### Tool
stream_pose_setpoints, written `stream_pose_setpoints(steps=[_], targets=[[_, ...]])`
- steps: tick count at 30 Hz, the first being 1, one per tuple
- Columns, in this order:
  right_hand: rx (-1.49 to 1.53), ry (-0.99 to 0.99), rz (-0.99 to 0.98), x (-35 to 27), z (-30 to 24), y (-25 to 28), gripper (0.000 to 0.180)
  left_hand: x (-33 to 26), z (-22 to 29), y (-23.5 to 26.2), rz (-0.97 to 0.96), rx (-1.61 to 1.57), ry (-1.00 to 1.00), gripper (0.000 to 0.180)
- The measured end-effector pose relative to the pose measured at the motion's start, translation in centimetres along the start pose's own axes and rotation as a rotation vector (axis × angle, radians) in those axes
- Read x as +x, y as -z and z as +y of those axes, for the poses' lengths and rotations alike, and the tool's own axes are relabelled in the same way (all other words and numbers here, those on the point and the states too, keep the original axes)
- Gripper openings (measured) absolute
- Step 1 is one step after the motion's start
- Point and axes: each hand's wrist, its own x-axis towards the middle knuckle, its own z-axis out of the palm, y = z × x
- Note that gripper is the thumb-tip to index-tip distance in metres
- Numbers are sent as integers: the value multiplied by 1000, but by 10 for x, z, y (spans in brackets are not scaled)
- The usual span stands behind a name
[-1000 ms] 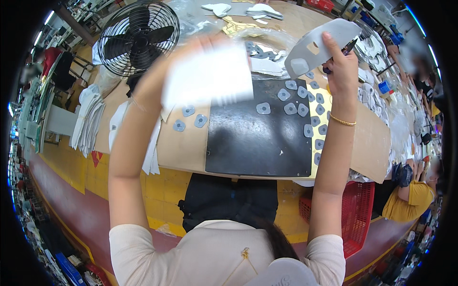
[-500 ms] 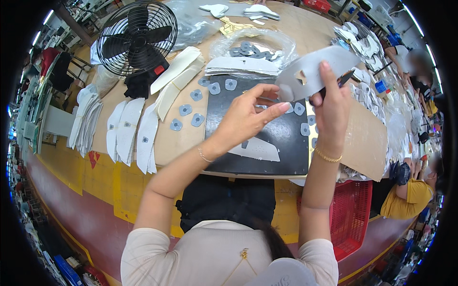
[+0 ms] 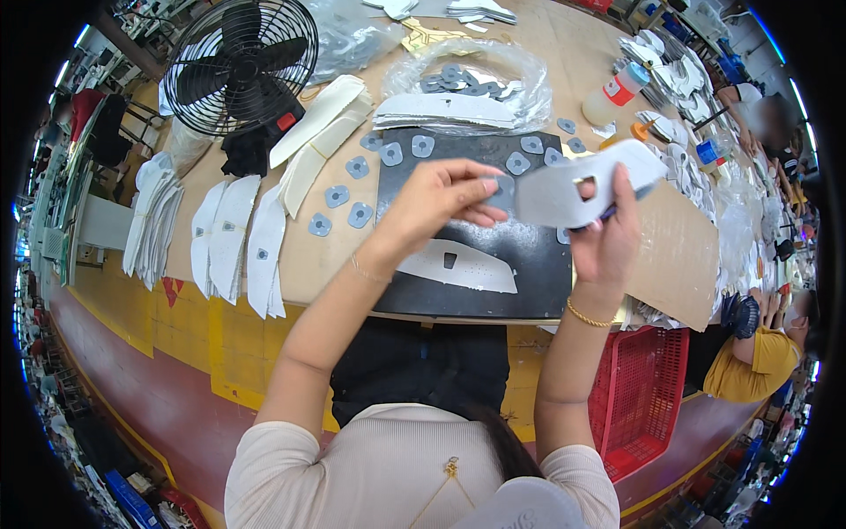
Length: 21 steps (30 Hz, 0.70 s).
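Note:
My left hand [image 3: 441,201] is closed, pinching a small grey rounded-square patch [image 3: 503,190] between thumb and fingertips over the black mat [image 3: 538,286]. Close to the patch, my right hand [image 3: 610,236] grips a curved white panel [image 3: 551,196] with a squarish hole in it. A dark object, partly hidden, shows behind the panel by my right fingers; I cannot make out its kind. Beneath my hands on the mat lies a white half-moon panel [image 3: 480,269] with a dark opening. Several grey patches [image 3: 357,167] with dark centres are spread around the mat.
A black fan [image 3: 242,66] stands at the back left. Stacks of white panels [image 3: 231,234] lie on the left. Behind the mat is a plastic bag [image 3: 529,66] with grey pieces. A bottle [image 3: 608,101], cardboard [image 3: 679,251] and red crate [image 3: 639,414] are on the right.
The white panel in my right hand has come down and tilted, uncovering the bottle behind it. My left hand has drawn slightly left and the grey patch in its fingers now shows clearly.

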Motion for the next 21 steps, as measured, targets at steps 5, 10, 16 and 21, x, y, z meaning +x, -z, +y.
stream_pose_setpoints(steps=[5,10,16,21], targets=[[-113,154,174,-19,-17,26,22,77,15,38,178,243,-191,32],[-432,381,370,-44,-31,23,24,134,14,74,326,528,-152,29],[-647,487,456,-67,-29,23,22,133,9,93,511,1110,-384,31],[-884,535,437,-83,-14,25,23,47,20,25,175,787,-6,55]])
